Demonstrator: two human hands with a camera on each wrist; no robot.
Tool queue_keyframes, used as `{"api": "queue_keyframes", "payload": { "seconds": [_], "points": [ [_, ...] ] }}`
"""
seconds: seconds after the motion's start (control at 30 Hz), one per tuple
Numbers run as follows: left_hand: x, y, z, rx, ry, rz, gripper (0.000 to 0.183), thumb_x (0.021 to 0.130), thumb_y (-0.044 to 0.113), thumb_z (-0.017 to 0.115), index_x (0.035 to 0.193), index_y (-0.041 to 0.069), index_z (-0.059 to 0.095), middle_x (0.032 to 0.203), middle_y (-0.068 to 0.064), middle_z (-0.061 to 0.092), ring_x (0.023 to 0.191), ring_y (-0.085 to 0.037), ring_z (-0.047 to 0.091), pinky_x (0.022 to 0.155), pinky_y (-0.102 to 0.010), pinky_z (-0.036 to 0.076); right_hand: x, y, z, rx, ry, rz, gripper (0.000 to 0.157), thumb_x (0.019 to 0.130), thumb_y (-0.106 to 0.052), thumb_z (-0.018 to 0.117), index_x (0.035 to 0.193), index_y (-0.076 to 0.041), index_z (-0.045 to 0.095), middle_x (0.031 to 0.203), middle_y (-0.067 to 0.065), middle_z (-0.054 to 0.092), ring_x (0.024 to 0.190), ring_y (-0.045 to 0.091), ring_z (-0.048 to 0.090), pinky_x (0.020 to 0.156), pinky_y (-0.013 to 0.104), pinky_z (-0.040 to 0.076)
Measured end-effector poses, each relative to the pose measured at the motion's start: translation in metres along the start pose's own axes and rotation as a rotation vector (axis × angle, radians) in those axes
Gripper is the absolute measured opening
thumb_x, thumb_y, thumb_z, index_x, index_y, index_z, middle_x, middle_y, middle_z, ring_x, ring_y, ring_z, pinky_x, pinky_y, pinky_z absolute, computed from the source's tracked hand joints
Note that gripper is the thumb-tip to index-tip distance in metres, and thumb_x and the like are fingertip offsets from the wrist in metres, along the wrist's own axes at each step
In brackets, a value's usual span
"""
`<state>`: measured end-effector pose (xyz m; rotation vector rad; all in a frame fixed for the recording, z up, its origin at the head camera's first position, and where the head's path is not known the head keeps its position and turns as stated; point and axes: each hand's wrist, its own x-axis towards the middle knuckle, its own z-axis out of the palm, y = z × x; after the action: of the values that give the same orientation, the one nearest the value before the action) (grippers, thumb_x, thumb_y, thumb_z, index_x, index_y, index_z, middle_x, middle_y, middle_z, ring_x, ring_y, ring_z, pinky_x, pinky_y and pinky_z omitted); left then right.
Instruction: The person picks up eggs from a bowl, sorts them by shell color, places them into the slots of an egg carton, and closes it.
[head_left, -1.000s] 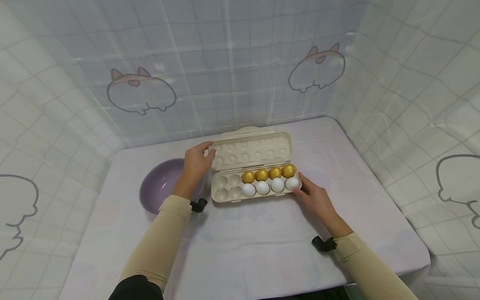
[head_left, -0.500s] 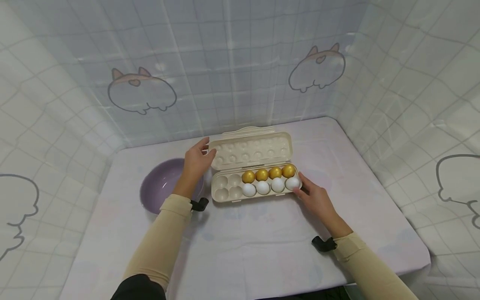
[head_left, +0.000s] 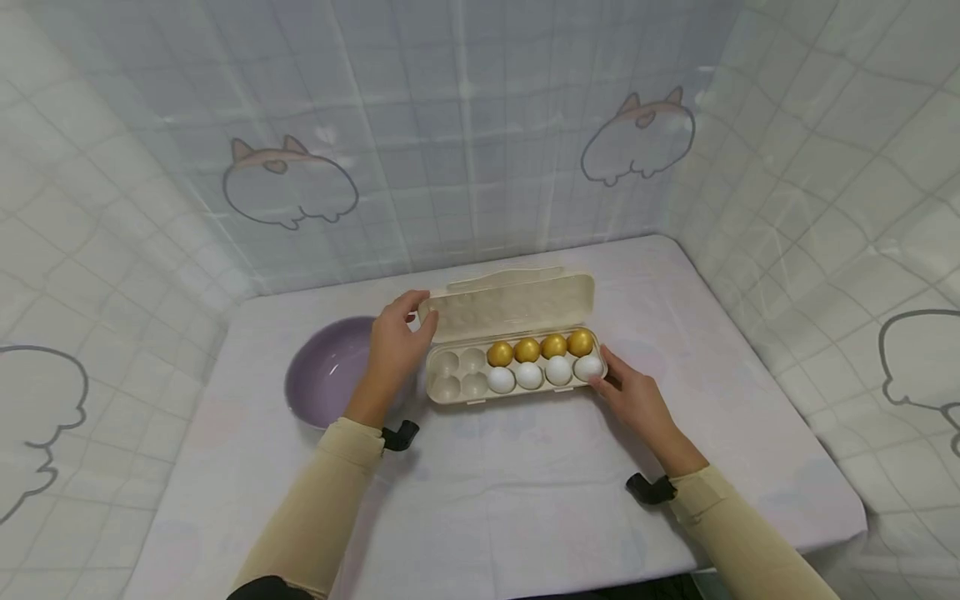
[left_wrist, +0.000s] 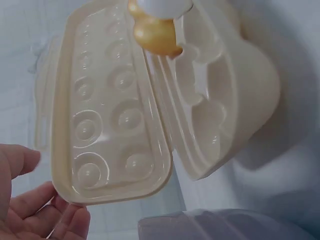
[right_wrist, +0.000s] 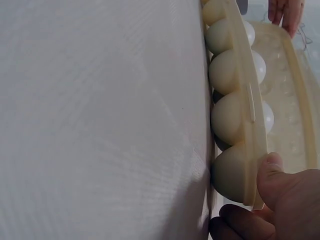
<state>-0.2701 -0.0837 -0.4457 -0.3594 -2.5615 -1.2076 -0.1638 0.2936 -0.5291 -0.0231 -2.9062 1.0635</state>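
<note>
A cream plastic egg carton [head_left: 491, 396] lies on the table with its lid [head_left: 517, 304] tilted up and back. Several gold eggs [head_left: 527, 350] fill the back row from the right end, with several white eggs [head_left: 529, 376] in front. The leftmost cups [head_left: 446, 387] of both rows hold nothing. My left hand [head_left: 397, 342] holds the lid's left end; in the left wrist view its fingers [left_wrist: 75, 222] curl at the lid's corner. My right hand [head_left: 637, 404] grips the carton's right end, thumb on the rim and fingers lower down in the right wrist view.
A purple bowl [head_left: 322, 375] stands left of the carton, partly behind my left forearm. The pale cloth-covered table [head_left: 525, 492] reaches toward me. Tile-patterned curtains [head_left: 465, 125] hang behind and at both sides.
The lid has risen from lying back to a steeper tilt, with my left hand at its end. My right hand stays at the carton's right end. The eggs stay in their cups.
</note>
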Motion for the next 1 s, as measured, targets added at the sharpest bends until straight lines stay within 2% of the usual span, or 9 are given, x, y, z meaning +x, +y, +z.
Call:
{"api": "queue_keyframes", "payload": {
  "seconds": [0.13,0.33,0.47,0.63,0.8,0.9,1.0],
  "points": [
    [-0.015,0.004,0.000,0.026,0.029,0.042,0.034,0.102,0.025,0.070,0.130,0.005,0.074,0.126,-0.015,0.072,0.110,-0.034,0.068,0.093,-0.049,0.057,-0.001,0.000,0.000,-0.002,-0.005,-0.013,0.071,0.104,-0.035,0.067,0.164,-0.008,0.037,0.158,0.021,0.050,0.145,0.045,0.050,0.117,0.062,0.044],
    [-0.035,0.000,0.005,0.133,-0.039,0.067,0.032,0.105,0.032,0.067,0.113,0.006,0.082,0.111,-0.013,0.079,0.096,-0.032,0.067,0.082,-0.047,0.054,0.000,0.000,-0.001,0.004,-0.020,-0.011,0.072,0.104,-0.038,0.066,0.163,-0.008,0.038,0.160,0.020,0.048,0.147,0.045,0.048,0.117,0.062,0.044],
    [-0.045,-0.002,0.010,0.181,-0.075,0.144,0.028,0.104,0.028,0.067,0.107,0.006,0.084,0.108,-0.013,0.082,0.101,-0.035,0.072,0.091,-0.050,0.058,0.000,-0.001,-0.003,0.004,-0.041,-0.010,0.073,0.104,-0.038,0.068,0.163,-0.008,0.038,0.157,0.020,0.052,0.146,0.044,0.050,0.117,0.062,0.044],
    [-0.057,-0.001,0.016,0.275,-0.120,0.235,0.024,0.102,0.025,0.071,0.110,0.006,0.083,0.113,-0.012,0.082,0.110,-0.031,0.077,0.100,-0.049,0.061,-0.001,-0.003,-0.018,-0.026,-0.142,0.027,0.079,0.104,-0.042,0.066,0.165,-0.006,0.032,0.152,0.017,0.059,0.146,0.044,0.049,0.117,0.065,0.042],
    [-0.070,0.001,0.023,0.390,-0.122,0.291,0.024,0.100,0.024,0.073,0.110,0.004,0.083,0.117,-0.014,0.081,0.112,-0.032,0.078,0.101,-0.050,0.060,-0.002,-0.006,-0.037,-0.064,-0.242,0.049,0.095,0.102,-0.049,0.067,0.170,-0.007,0.015,0.165,0.022,0.042,0.151,0.050,0.040,0.119,0.070,0.036],
    [-0.075,0.001,0.026,0.432,-0.124,0.303,0.023,0.099,0.023,0.074,0.110,0.004,0.083,0.118,-0.014,0.080,0.113,-0.033,0.077,0.100,-0.051,0.060,-0.002,-0.012,-0.042,-0.091,-0.236,-0.024,0.098,0.101,-0.044,0.071,0.171,-0.011,0.011,0.172,0.025,0.026,0.156,0.051,0.031,0.122,0.070,0.032],
    [-0.080,0.003,0.029,0.459,-0.140,0.280,0.023,0.099,0.023,0.073,0.111,0.006,0.083,0.121,-0.013,0.079,0.116,-0.033,0.076,0.101,-0.051,0.060,-0.003,-0.021,-0.040,-0.169,-0.183,-0.194,0.093,0.097,-0.033,0.077,0.170,-0.013,0.022,0.174,0.024,0.025,0.157,0.051,0.030,0.122,0.070,0.033]
  ]
}}
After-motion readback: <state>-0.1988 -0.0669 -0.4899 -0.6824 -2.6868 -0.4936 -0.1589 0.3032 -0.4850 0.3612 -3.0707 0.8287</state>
